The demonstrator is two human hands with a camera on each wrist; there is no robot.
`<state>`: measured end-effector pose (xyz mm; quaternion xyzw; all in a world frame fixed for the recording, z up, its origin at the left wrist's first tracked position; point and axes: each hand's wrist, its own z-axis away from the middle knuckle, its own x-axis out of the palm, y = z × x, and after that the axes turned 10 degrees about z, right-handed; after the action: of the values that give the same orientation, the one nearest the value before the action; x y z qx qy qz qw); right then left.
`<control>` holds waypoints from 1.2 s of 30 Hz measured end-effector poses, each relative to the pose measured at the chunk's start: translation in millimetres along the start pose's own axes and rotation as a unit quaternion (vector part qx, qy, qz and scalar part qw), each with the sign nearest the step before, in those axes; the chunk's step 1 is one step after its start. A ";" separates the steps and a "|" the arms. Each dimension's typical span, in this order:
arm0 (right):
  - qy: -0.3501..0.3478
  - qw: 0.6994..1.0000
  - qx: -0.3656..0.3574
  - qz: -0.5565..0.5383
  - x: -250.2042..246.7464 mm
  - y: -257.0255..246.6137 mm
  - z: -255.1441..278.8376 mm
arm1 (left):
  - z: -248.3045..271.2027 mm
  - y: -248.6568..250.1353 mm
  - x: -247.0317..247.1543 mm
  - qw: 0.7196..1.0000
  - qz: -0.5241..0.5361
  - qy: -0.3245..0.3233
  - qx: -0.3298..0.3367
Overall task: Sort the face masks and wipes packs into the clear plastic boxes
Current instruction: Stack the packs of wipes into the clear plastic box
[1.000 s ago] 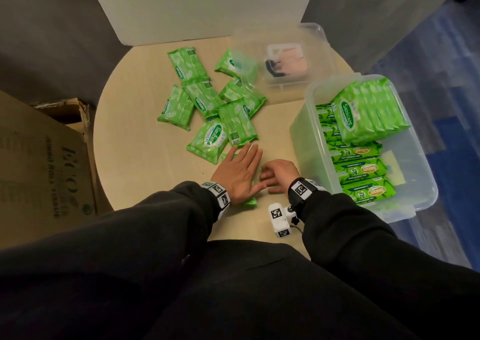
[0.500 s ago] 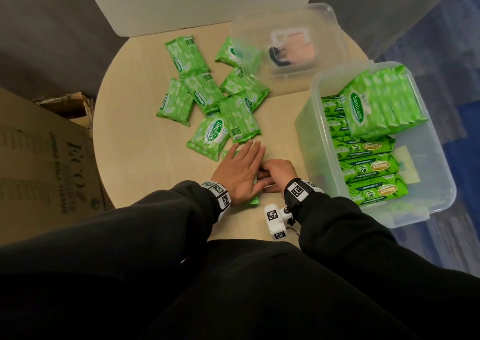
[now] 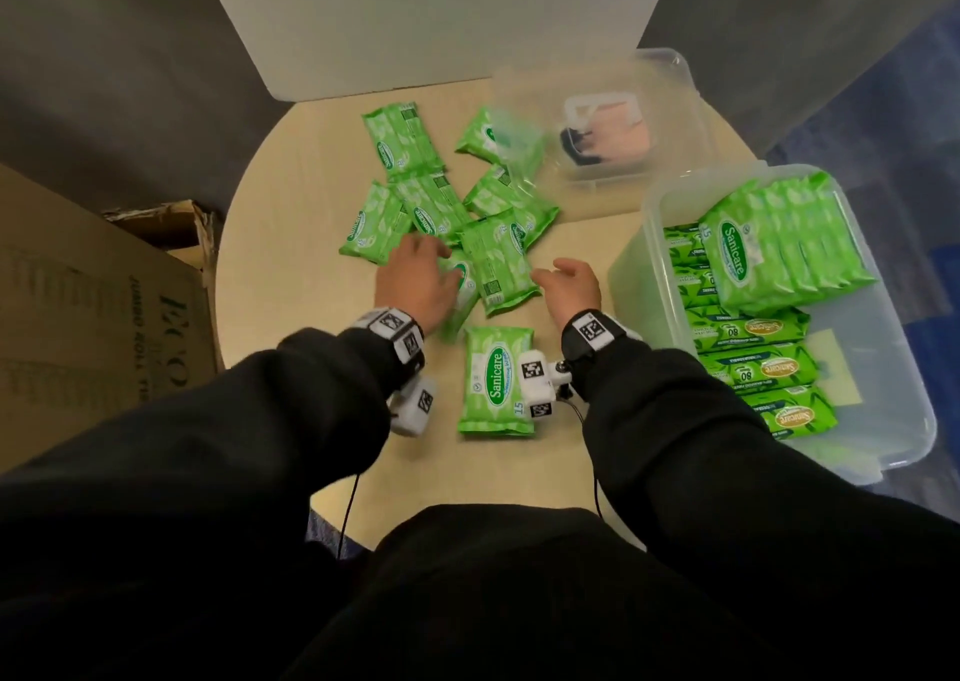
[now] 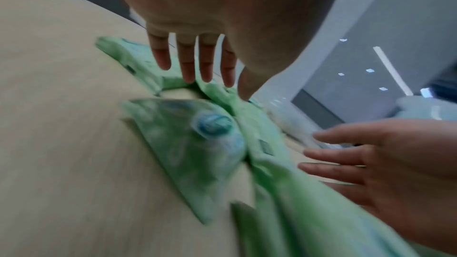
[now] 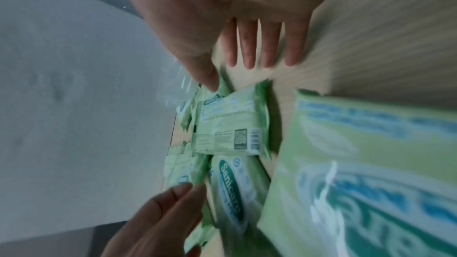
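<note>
Several green Sanicare wipes packs [image 3: 441, 202] lie in a loose pile mid-table. One more pack [image 3: 496, 379] lies alone near the front edge, between my wrists. My left hand [image 3: 421, 269] hovers open with spread fingers [image 4: 195, 62] over a label-up pack [image 3: 460, 290] at the pile's near side. My right hand [image 3: 566, 280] is open too, its straight fingers [image 5: 259, 50] beside a face-down pack [image 3: 498, 264]. A large clear box [image 3: 636, 285] on the right holds several wipes packs. A smaller clear box [image 3: 670, 160] at the back holds face masks [image 3: 608, 134].
The round wooden table [image 3: 291, 316] has bare room on its left half. A cardboard box [image 3: 78, 306] stands off the table's left edge. A white board [image 3: 441, 15] rises behind the table. The large box overhangs the table's right side.
Both hands have left the near pack, which now lies uncovered, and moved forward to the near side of the pile. They have spread apart.
</note>
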<state>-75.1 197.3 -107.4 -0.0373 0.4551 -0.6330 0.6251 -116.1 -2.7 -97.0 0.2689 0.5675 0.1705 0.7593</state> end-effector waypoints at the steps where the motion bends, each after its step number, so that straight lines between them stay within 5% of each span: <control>1: -0.016 1.000 -0.006 0.023 4.2 -7.8 -4.2 | -8.5 -7.5 -4.8 0.999 -0.014 -0.016 -0.048; 6: -0.057 0.986 -0.027 0.156 14.9 -17.2 -18.0 | -14.4 -17.0 -1.5 0.989 -0.002 -0.073 -0.128; 11: -0.037 0.994 -0.004 0.104 4.8 -9.3 -18.1 | -9.8 -37.3 -4.9 0.968 0.077 -0.118 -0.208; 14: 0.005 0.998 0.003 0.058 -6.9 -5.4 -14.9 | -0.7 -56.2 -8.7 0.946 0.215 -0.113 -0.215; 18: -0.023 0.997 0.059 -0.052 -16.8 -4.6 -6.7 | 9.7 -60.5 -29.5 0.877 0.421 -0.052 -0.226; 23: -0.042 0.998 0.008 -0.038 -26.7 -11.6 5.6 | 26.5 -24.4 -63.8 0.846 0.497 -0.087 -0.171; 28: 0.015 0.997 -0.064 -0.047 -37.1 4.3 12.9 | 46.5 12.1 -79.1 0.918 0.278 -0.281 -0.018; 31: 0.056 0.994 -0.088 -0.026 -42.9 22.3 21.6 | 43.1 35.4 -89.5 0.945 0.149 -0.289 0.047; 36: 0.094 0.993 -0.033 0.064 -43.0 43.8 34.3 | 34.9 68.8 -100.9 0.924 0.255 -0.281 0.039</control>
<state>-11.4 223.3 -92.3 0.0312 0.5342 -0.5769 0.6171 -109.6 -12.2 29.5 0.4703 0.2491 0.2536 0.8077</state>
